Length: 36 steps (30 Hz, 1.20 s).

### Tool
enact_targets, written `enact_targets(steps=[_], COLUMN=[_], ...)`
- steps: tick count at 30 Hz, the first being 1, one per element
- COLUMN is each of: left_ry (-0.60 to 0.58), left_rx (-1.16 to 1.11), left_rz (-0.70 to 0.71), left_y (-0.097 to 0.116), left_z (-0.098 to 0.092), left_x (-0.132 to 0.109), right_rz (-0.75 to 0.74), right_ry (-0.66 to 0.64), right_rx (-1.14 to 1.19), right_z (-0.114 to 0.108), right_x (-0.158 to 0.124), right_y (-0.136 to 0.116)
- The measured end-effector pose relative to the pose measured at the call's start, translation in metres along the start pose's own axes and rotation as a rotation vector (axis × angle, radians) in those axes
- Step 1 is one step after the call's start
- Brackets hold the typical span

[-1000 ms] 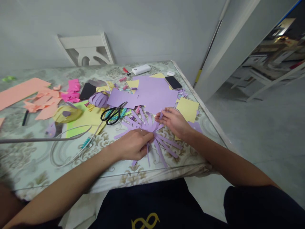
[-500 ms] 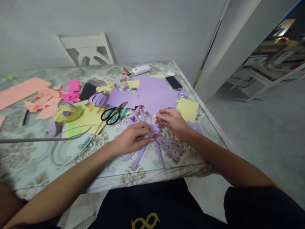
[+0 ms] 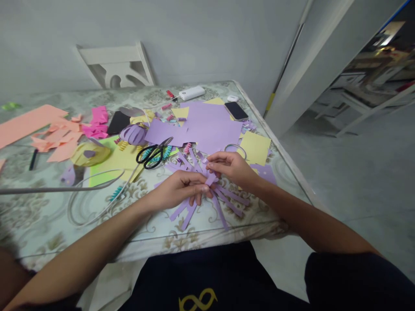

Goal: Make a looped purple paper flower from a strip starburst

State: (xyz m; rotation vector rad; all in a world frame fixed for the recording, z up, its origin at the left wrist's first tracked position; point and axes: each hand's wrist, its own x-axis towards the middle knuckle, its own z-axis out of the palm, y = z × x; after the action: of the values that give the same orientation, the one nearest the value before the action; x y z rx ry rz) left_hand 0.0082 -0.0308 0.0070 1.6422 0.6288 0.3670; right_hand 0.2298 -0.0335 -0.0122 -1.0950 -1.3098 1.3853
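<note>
A fan of purple paper strips (image 3: 223, 199) lies near the front edge of the patterned table (image 3: 48, 224). My left hand (image 3: 178, 190) is closed over the middle of the fan, fingers pinching where the strips meet. My right hand (image 3: 231, 166) pinches the end of one strip just above that middle, almost touching the left hand. Strips stick out below and to the right of both hands, and more show behind them.
Black scissors (image 3: 152, 154) lie left of my hands, by large purple sheets (image 3: 207, 125), yellow sheets (image 3: 256, 147) and a purple paper ball (image 3: 133, 134). A phone (image 3: 236, 111) and white power bank (image 3: 192, 93) sit at the back. Pink and orange scraps (image 3: 65, 134) cover the left.
My left hand shifted up and closed over the middle of the strips, which turned a little. My right hand moved left and nearer, pinching one strip's end.
</note>
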Motion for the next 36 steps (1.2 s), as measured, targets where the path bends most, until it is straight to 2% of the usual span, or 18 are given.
enact_targets(steps=[5, 12, 15, 18, 22, 25, 36], left_ry=[0.037, -0.011, -0.009, 0.041, 0.147, 0.204, 0.262], left_rx=[0.019, 0.138, 0.148, 0.129, 0.129, 0.089, 0.111], left_rz=[0.034, 0.098, 0.073, 0.034, 0.083, 0.071, 0.043], left_y=[0.0027, -0.0025, -0.0015, 0.0016, 0.0034, 0.0014, 0.0002], left_z=[-0.0004, -0.0023, -0.0023, -0.0016, -0.0003, 0.0007, 0.0044], left_x=[0.0015, 0.0005, -0.0011, -0.0023, -0.0014, 0.0002, 0.0012], right_rz=[-0.022, -0.026, -0.019, -0.012, -0.012, -0.01, -0.046], right_ry=[0.011, 0.018, 0.023, 0.024, 0.026, 0.011, -0.021], right_rx=[-0.001, -0.027, -0.033, -0.028, -0.057, -0.067, -0.089], right_z=[-0.001, -0.0013, -0.0017, -0.0014, 0.0003, 0.0016, 0.0034], right_x=[0.0, -0.0005, 0.0006, 0.0015, 0.0006, -0.0011, -0.0047], right_y=[-0.0007, -0.0026, -0.0017, -0.0015, -0.0023, -0.0025, -0.0034])
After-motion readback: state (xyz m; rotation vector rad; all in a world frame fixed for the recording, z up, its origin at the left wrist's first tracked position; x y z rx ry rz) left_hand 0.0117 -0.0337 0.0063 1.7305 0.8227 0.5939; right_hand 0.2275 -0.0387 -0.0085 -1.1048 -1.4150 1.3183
